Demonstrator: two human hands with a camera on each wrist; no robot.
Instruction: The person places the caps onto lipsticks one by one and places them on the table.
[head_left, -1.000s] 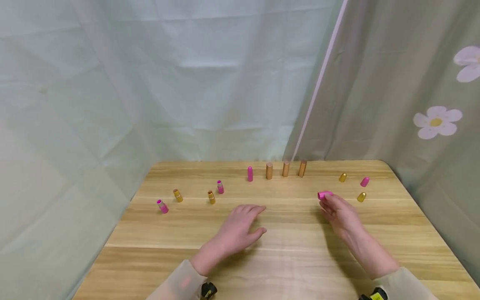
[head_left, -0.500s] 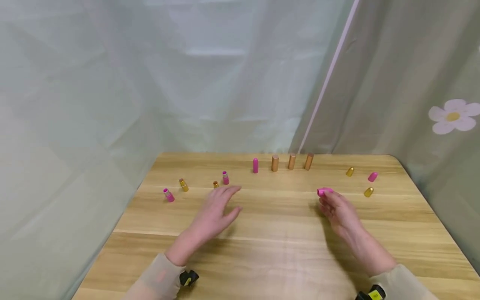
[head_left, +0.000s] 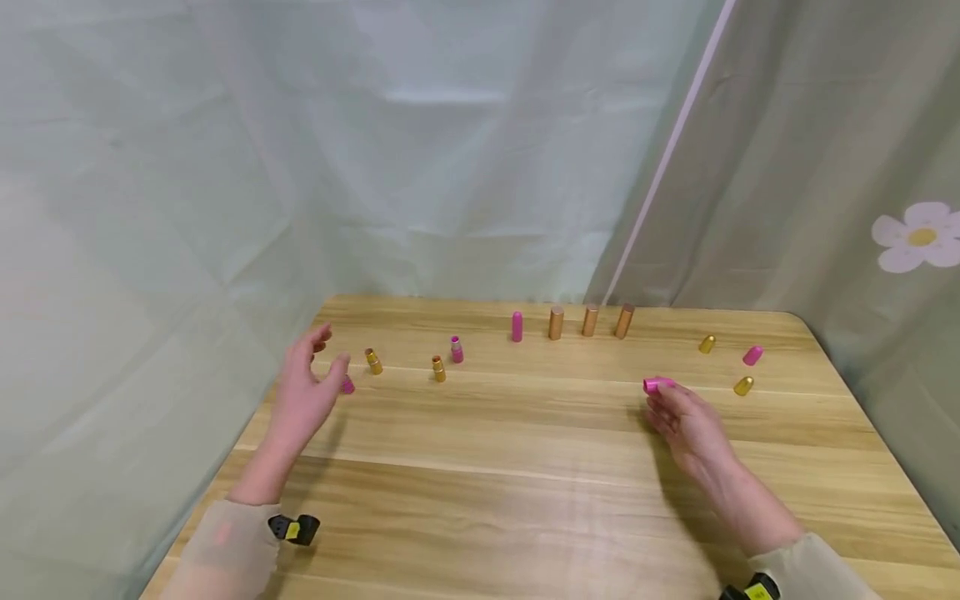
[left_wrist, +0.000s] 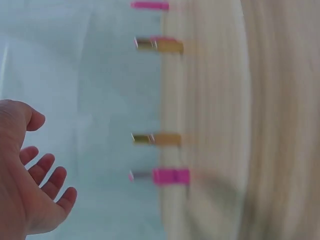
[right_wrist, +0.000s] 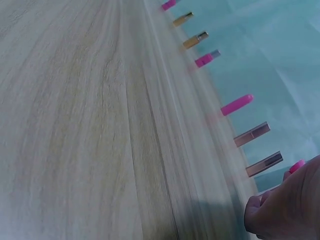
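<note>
My left hand point(head_left: 300, 396) hovers over the left side of the table with its fingers apart and nothing in them. Partly behind it stands a pink lipstick base point(head_left: 348, 386), whose silver collar shows in the left wrist view. Beside it are a gold lipstick base point(head_left: 373, 362), a second gold base point(head_left: 439, 369) and another pink base point(head_left: 457, 350), all uncapped. On the right, my right hand point(head_left: 697, 433) pinches a pink lipstick cap point(head_left: 656, 385) above the table, lying sideways with its open end to the left.
Along the back edge stand a closed pink lipstick point(head_left: 517, 327) and copper tubes point(head_left: 556, 323). At the right are a gold cap point(head_left: 707, 343), a pink cap point(head_left: 753, 356) and another gold cap point(head_left: 743, 386). A pale curtain point(head_left: 450, 167) hangs behind the wooden table point(head_left: 510, 500).
My left hand has swept left across the table, from the middle to the leftmost pink base. My right hand keeps its hold on the pink cap, and the view has turned slightly.
</note>
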